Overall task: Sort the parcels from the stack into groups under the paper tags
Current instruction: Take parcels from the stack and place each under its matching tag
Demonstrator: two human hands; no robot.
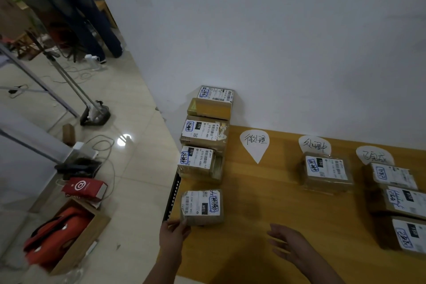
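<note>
- Fingers of your left hand (175, 234) are bent against the near left corner of the nearest parcel (201, 207). I cannot tell whether they pinch it or only touch it.
- Your right hand (289, 243) hangs over the table (265, 191) to that parcel's right, fingers spread and loose, holding nothing.
- That parcel lies flat at the table's near left edge, just apart from the stack (204, 136), which runs along the left edge back to the wall (276, 30). I judge you are at the pick-up for one more parcel.
- The next move calls for reading the blue handwritten mark on its label (too small for me to make out) and matching it to a tag.
- Nothing lies under the left tag (254, 143). One sorted parcel (326, 172) sits under the middle tag (314, 144), and a row of three (405, 200) runs toward you from the right tag (373, 154).
- The table is bare wood, pushed against the white wall.
- To your left is a tiled floor (133, 140) with loose cables, tripod legs (69, 85), a red bag (85, 188) and an open cardboard box (92, 233) holding something orange. A person's legs (92, 21) stand at the far back.
</note>
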